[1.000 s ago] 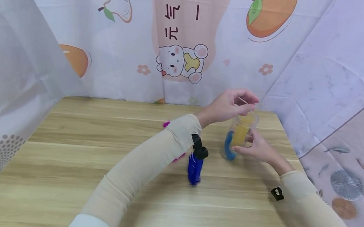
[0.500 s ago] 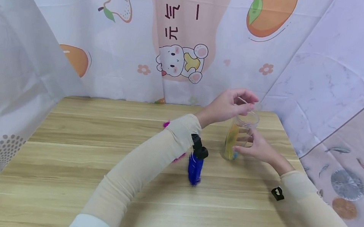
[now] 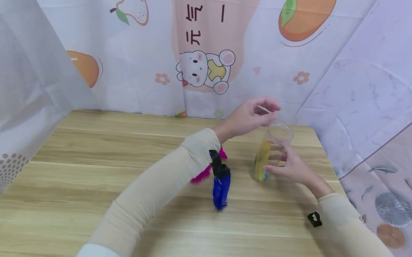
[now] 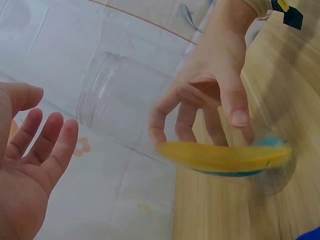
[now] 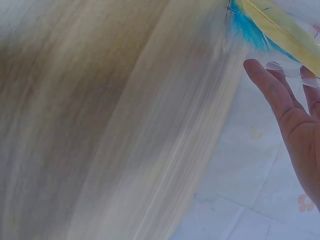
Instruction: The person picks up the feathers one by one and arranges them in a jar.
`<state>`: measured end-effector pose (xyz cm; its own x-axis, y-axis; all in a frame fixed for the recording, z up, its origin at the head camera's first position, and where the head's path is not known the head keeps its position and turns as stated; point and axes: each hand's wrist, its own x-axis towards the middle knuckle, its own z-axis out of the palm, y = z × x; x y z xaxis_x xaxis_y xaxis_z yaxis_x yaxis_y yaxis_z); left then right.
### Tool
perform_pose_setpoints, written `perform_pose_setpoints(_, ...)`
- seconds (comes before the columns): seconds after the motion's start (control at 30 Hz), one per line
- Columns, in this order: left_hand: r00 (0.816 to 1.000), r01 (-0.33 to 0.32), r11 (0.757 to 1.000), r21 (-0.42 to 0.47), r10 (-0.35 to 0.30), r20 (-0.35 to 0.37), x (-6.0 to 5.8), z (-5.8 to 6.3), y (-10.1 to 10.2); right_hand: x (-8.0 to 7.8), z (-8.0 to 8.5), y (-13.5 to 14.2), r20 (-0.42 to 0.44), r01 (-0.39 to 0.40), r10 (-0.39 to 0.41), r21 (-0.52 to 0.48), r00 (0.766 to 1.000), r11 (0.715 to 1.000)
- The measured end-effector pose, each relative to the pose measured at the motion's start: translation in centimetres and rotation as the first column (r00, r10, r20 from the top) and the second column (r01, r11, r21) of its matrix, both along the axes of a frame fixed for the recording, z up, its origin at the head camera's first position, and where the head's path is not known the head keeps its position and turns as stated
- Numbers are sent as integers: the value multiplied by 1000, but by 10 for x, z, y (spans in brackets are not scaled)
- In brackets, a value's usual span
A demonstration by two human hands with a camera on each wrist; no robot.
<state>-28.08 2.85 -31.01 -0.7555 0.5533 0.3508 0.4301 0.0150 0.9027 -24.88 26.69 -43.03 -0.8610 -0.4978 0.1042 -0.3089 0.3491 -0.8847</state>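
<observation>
My right hand [image 3: 290, 168] grips a clear jar [image 3: 278, 140] from its right side, thumb and fingers around the wall. The jar stands upright near the table's back right. Inside it lean a yellow feather [image 3: 262, 160] and a turquoise feather [image 3: 265, 176], the yellow one largely covering the other. Both feathers [image 5: 249, 31] also show in the right wrist view. My left hand [image 3: 248, 116] hovers left of the jar's rim, fingers loosely bent, holding nothing; the left wrist view shows a gap between its fingertips [image 4: 70, 127] and the jar mouth.
On the wooden table [image 3: 102, 201], a dark blue feather [image 3: 220, 191] lies below my left wrist. Magenta feathers [image 3: 201, 175] are partly hidden by my left sleeve [image 3: 155, 187]. Black wrist devices [image 3: 220, 165] sit at both wrists. Printed curtains [image 3: 131, 71] border the back and sides.
The yellow feather has sunk lower in the jar, over the turquoise one. My left hand has drawn back left from the rim, uncovering more magenta. The right hand has kept its grip.
</observation>
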Motion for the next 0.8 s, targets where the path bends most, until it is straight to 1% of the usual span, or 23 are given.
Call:
perform_pose_setpoints(0.1,1000,-17,1000,-2,17,18,-2,-5,-5,-1,-1,0,-9,-17,17,-16,1000,1000)
perform_pose_setpoints(0.3,994,-46,997,-54,51,93,-6,-18,-18,0,-5,0,-18,-30,29,-29,999,999)
perform_pose_setpoints(0.5,987,-99,992,-75,108,123,-18,-34,-37,-1,-4,-1,-18,-21,21,-30,1000,999)
perform_pose_setpoints(0.67,971,-140,983,-120,160,176,-27,-45,-55,0,-2,-1,-3,-6,6,-9,1000,1000)
perform_pose_setpoints(0.73,963,-147,977,-157,177,202,-28,-49,-61,1,-1,0,3,-2,2,-2,1000,1000)
perform_pose_setpoints(0.8,956,-138,968,-210,186,226,-28,-54,-65,1,-1,1,11,0,0,4,1000,1000)
